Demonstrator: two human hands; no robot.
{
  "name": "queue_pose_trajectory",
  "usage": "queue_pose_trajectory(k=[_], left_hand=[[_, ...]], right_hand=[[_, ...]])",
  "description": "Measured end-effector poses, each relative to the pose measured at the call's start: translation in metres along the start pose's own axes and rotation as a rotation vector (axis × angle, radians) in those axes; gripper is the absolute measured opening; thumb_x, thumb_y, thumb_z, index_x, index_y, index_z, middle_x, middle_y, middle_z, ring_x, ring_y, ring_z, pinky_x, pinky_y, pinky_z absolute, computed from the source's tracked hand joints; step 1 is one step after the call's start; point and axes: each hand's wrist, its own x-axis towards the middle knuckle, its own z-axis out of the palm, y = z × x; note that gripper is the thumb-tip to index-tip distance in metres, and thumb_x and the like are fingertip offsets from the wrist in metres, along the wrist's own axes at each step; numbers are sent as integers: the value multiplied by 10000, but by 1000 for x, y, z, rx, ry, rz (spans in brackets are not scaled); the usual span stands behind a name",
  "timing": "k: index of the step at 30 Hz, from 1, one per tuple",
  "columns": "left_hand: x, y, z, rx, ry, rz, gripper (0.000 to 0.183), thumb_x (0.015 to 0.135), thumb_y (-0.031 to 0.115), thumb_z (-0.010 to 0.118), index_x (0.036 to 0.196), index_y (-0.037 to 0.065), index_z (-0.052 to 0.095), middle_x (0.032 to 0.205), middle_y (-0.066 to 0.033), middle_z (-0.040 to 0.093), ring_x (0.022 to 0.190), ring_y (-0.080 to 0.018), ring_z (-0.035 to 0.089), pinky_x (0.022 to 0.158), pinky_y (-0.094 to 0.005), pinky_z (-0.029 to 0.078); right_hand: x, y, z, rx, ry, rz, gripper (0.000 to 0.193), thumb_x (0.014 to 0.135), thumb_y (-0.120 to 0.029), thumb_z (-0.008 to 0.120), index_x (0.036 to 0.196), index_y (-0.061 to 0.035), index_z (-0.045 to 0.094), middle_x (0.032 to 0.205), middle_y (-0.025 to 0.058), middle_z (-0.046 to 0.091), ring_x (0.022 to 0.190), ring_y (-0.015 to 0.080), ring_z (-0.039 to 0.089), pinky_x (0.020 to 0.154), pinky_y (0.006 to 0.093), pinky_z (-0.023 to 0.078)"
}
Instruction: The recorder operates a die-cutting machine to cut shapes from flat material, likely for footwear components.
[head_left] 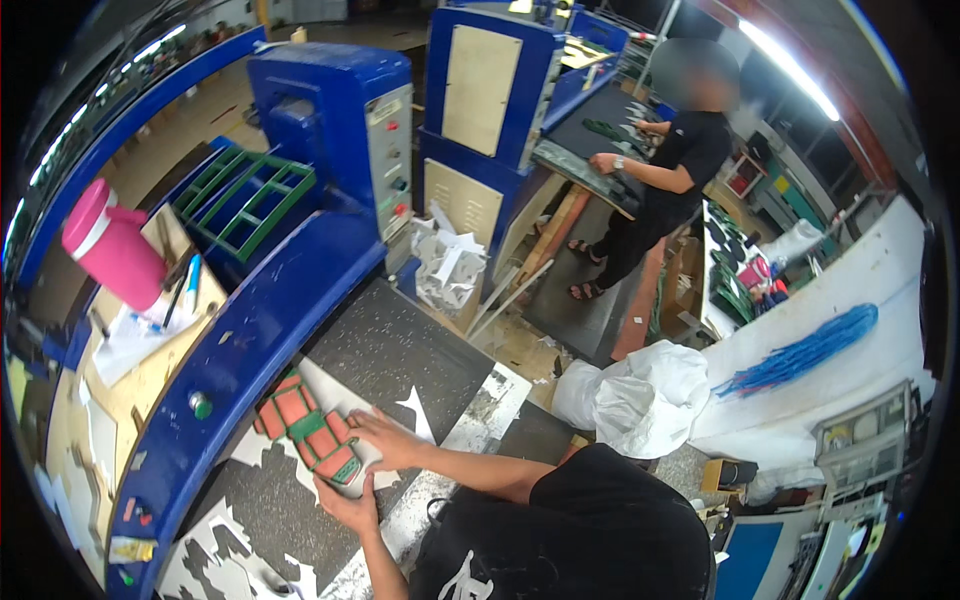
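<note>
A cutting die (pixel 312 430) with red foam pads and green edges lies on a pale sheet (pixel 325 380) over the dark, speckled press bed (pixel 385 335). My left hand (pixel 350 505) grips its near end, thumb on one side and fingers on the other. Along the die's right side rests my right hand (pixel 385 440), its fingers curled against the edge. Part of the die's near corner is hidden by my hands. Ragged white offcuts (pixel 225 535) lie at the near left, and another pointed scrap (pixel 414 410) sits just beyond my right hand.
The press's curved blue beam (pixel 270 295) runs along the left. Behind it stand a pink jug (pixel 115 245) and a green metal frame (pixel 245 200). Scraps fill a bag (pixel 448 270) ahead. A co-worker (pixel 680 150) stands at another press; a white sack (pixel 640 400) sits at right.
</note>
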Motion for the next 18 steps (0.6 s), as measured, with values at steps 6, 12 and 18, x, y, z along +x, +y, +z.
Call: queue_pose_trajectory(k=[6,12,18], left_hand=[[20,22,1,55,-69,41,951,801,517,880,1480,-57,541,1422,-305,620,1298,-474,599,1123,-552,444],[9,22,2,57,39,18,1031,818,487,891,1560,-87,464,1489,-350,567,1395,-491,530,1187,-541,387],[9,14,-3,39,36,-15,1051,804,464,904,1568,-105,458,1500,-344,569,1439,-468,508,1214,-531,361]], right_hand=[[1,23,-1,-54,205,-92,655,735,-353,918,1302,-135,673,1492,149,596,1439,391,504,1173,581,351],[-2,23,5,-112,133,-36,757,791,-489,914,1394,-148,610,1560,287,469,1509,484,402,1274,680,261],[1,17,13,-122,113,-51,760,812,-480,903,1414,-146,584,1573,303,454,1523,490,390,1282,675,243]])
